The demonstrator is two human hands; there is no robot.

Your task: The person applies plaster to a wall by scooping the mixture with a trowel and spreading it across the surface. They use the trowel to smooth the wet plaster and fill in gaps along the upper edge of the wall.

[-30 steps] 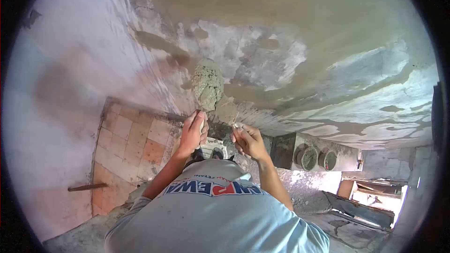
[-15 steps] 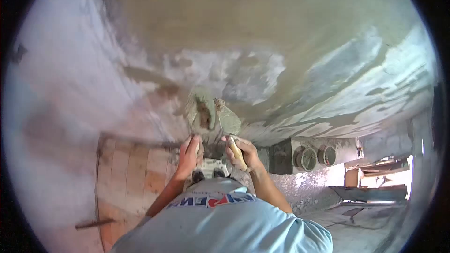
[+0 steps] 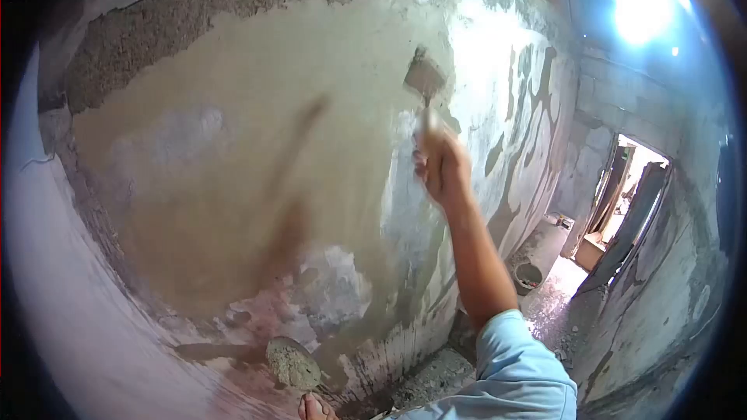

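Now the right hand (image 3: 442, 167) reaches high, centre frame, fingers wrapped round a blurred trowel (image 3: 425, 78) against the wall (image 3: 233, 148). The bottom edge cuts off the left hand (image 3: 315, 407) beneath a mortar board (image 3: 294, 363); its fingers' state is unreadable.

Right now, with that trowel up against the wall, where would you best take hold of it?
By the handle, coming from below. The trowel has its flat blade set high against the plastered wall, and its thin handle points down and away from the surface. The right hand wraps it there, though motion blurs the grip.

Raised trowel (image 3: 425, 78) (blurred), mortar-laden hawk (image 3: 293, 363)
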